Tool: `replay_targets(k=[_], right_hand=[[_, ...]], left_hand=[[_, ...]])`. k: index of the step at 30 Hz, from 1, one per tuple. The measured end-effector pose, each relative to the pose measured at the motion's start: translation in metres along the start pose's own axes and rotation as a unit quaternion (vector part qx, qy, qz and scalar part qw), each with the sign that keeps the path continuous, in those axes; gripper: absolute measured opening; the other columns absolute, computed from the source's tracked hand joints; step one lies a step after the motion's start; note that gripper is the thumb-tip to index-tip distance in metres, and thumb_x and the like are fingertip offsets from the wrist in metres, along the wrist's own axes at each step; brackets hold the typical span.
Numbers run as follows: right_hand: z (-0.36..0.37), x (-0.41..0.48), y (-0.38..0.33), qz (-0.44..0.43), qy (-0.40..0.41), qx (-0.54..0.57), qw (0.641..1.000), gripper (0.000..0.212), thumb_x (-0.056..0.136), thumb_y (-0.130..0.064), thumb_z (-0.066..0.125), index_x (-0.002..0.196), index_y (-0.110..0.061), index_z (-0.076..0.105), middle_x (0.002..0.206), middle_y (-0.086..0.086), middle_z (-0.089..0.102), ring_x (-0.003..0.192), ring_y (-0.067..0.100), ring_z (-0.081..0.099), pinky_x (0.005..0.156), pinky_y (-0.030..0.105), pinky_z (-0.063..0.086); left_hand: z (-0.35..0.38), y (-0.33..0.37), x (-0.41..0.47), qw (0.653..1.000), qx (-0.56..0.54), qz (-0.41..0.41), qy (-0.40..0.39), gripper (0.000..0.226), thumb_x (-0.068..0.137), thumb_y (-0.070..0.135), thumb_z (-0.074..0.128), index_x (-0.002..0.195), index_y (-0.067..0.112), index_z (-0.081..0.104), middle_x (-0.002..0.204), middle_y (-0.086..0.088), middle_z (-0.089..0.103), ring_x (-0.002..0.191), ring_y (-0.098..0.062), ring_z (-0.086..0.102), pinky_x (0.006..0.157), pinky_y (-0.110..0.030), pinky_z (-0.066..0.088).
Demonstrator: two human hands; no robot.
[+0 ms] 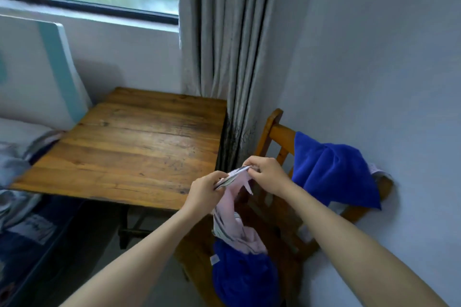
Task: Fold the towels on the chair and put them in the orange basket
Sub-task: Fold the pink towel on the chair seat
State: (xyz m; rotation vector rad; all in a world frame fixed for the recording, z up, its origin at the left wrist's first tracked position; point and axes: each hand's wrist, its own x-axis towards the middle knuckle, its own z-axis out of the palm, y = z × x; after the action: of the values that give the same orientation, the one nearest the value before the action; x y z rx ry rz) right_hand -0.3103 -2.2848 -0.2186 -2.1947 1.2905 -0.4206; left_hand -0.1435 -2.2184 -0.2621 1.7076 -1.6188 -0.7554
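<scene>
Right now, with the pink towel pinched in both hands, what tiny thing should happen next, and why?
Probably spread the left hand and right hand apart to pull the top edge straight. Both pinch the pink towel close together, so it hangs bunched, its lower end lying on the blue towel on the chair seat.

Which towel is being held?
The pink striped towel, pinched by left hand and right hand; one blue towel drapes the chair back, another its seat.
</scene>
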Motion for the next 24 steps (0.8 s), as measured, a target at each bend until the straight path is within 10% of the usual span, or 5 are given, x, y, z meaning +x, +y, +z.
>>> replay_targets(k=[3,13,24], right_hand=[[-0.037,0.008,-0.031,-0.045,0.048,-0.017,0.998,0.021,0.088,-0.003,0.05,0.1,-0.005,0.067,0.078,-0.009,0.057,0.068,0.003,0.05,0.059,0.011,0.035],[-0.104,0.012,-0.096,-0.065,0.191,0.101,0.974,0.012,0.079,0.003,0.062,0.088,-0.002,0.069,0.066,-0.002,0.056,0.056,0.0,0.051,0.059,0.017,0.037],[-0.106,-0.011,-0.103,-0.052,0.009,0.199,0.979,0.008,0.087,-0.008,0.062,0.082,-0.007,0.068,0.068,-0.002,0.061,0.056,0.001,0.057,0.053,0.014,0.045]], left_hand=[[-0.023,0.025,0.012,0.999,-0.015,0.023,0.032,0.024,0.084,0.007,0.058,0.106,0.014,0.063,0.088,0.002,0.061,0.084,-0.017,0.056,0.071,-0.025,0.043],[-0.09,0.088,0.029,0.987,-0.061,0.106,0.108,0.018,0.075,0.0,0.063,0.076,0.016,0.055,0.063,0.01,0.05,0.066,-0.015,0.044,0.057,-0.019,0.034],[-0.088,0.102,0.012,0.963,-0.258,0.077,-0.011,0.01,0.083,0.012,0.067,0.089,0.005,0.069,0.083,-0.014,0.067,0.072,-0.015,0.061,0.073,-0.03,0.05]])
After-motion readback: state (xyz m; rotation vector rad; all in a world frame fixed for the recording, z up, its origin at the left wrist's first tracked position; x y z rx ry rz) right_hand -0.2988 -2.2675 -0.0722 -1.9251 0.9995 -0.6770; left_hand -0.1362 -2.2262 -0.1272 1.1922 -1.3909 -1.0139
